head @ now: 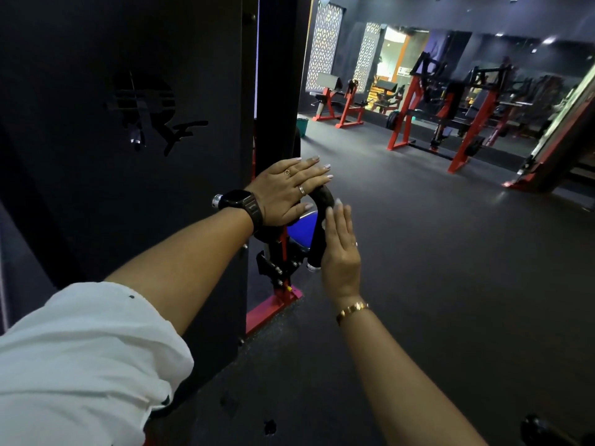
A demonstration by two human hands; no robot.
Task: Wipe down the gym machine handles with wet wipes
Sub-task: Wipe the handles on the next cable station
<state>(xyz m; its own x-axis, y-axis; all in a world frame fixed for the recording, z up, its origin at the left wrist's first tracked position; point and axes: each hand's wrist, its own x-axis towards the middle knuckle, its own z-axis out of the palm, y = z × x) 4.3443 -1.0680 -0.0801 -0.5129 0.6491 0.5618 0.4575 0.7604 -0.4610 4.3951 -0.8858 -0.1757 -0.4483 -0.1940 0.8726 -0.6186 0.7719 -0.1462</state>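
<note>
Two hands (pixel 286 194) (pixel 342 252), one handle (pixel 318 246), one wipe (pixel 338 201) — one watch (pixel 236 201)

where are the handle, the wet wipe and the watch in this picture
handle (pixel 318 243), head view, on the black grip of its straight lower part
wet wipe (pixel 337 202), head view, on the white edge peeking past the right hand (pixel 341 252)
watch (pixel 235 201), head view, on its dark face
</note>
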